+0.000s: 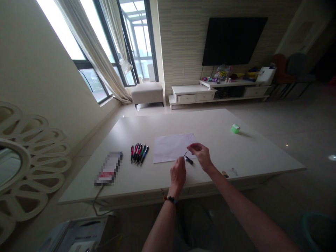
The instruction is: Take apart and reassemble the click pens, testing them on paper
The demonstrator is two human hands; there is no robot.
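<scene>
My left hand (178, 173) is closed, pinching the lower end of a thin dark stick that looks like a pen refill (185, 153). At its upper end, the fingertips of my right hand (201, 154) are pinched together. A short black piece, apparently a pen barrel part (189, 160), lies on the table just right of my left fingers. Beneath and beyond the hands is a white sheet of paper (168, 148), its right corner partly covered by them. To the left, several pens (139, 154) with red, green and blue grips lie side by side.
The white table (210, 122) also bears a blurred-out phone-like object (109, 168) with a cable at left. A small green box (235, 128) stands at the right. Small scraps (225, 174) lie near the front edge. Below left is a grey box-like object (78, 234).
</scene>
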